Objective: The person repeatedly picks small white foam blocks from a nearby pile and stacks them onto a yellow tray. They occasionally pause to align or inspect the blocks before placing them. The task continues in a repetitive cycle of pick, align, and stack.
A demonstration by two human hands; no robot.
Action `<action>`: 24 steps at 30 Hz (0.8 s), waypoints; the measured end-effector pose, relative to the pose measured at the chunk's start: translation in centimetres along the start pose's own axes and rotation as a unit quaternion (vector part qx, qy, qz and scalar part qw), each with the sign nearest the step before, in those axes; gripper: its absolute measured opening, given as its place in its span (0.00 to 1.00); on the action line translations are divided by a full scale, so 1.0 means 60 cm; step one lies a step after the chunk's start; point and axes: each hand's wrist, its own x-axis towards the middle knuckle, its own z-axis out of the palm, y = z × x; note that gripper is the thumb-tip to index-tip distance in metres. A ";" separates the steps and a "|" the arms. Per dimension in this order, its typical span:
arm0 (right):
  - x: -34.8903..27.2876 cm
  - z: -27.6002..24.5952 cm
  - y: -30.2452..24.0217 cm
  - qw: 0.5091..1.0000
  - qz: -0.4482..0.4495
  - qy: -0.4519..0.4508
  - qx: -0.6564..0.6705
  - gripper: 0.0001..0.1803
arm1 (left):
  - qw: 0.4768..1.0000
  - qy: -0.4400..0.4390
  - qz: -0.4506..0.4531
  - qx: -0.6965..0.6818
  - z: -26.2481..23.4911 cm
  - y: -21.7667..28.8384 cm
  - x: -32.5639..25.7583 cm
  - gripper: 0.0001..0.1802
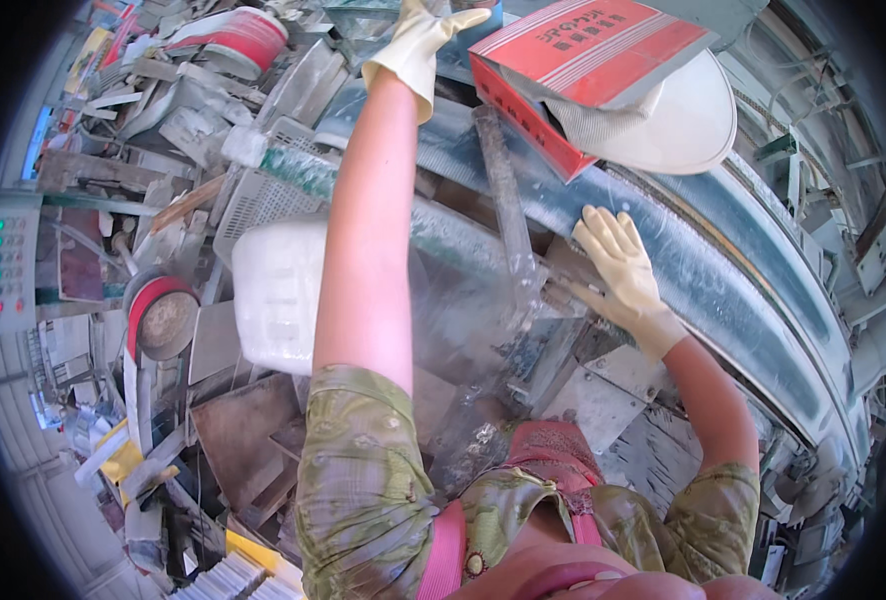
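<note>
Red box [588, 65] sits up front, R of my L hand [411, 50] and beyond my R hand [625, 275], on or just over the blue-green metal surface [678, 245]; can't tell how much of its base is supported.

Looks like printed card: stiff-ish at edges/corners, prob dents or caves mid-panel. Wt unknown, can't see contents: light if empty, could be a lump if packed. Off-white rounded piece [688, 120] shows at its near R side; looks thin + smooth, can't tell if it's in the box or just against it. Wouldn't lift by that or by the top panel's free edge, might slip out or tear.

Best hold IMO: both hands, opp. sides, low, fingers under the bottom edge if it's free. Rubbery gloves [655, 318] shd grip OK, tho smooth print may be a bit slick. Dusty grey bar [505, 190] runs down from near the box's L side, poss. snag.

R hand: fingers straight, slightly apart, thumb out, nothing held; contact w/ surface unclear. L hand: stretched to top of view, one finger or thumb pointing R; rest partly cut off, can't tell if it's got hold of anything.
</note>
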 end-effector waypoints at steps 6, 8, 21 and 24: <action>0.004 -0.019 -0.007 0.999 0.013 0.004 0.042 0.43 | 0.999 0.048 0.018 0.018 0.045 -0.029 0.050 0.42; -0.001 -0.015 -0.003 0.999 0.016 0.012 0.045 0.43 | 0.998 0.054 0.020 0.007 0.032 -0.030 0.054 0.42; 0.005 0.039 0.061 0.988 -0.144 -0.008 -0.055 0.43 | 0.832 0.409 -0.359 0.109 -0.353 0.160 -0.884 0.51; -0.001 0.045 0.068 0.974 -0.169 0.005 -0.153 0.32 | 0.714 0.487 -0.501 0.042 -0.309 0.234 -1.215 0.53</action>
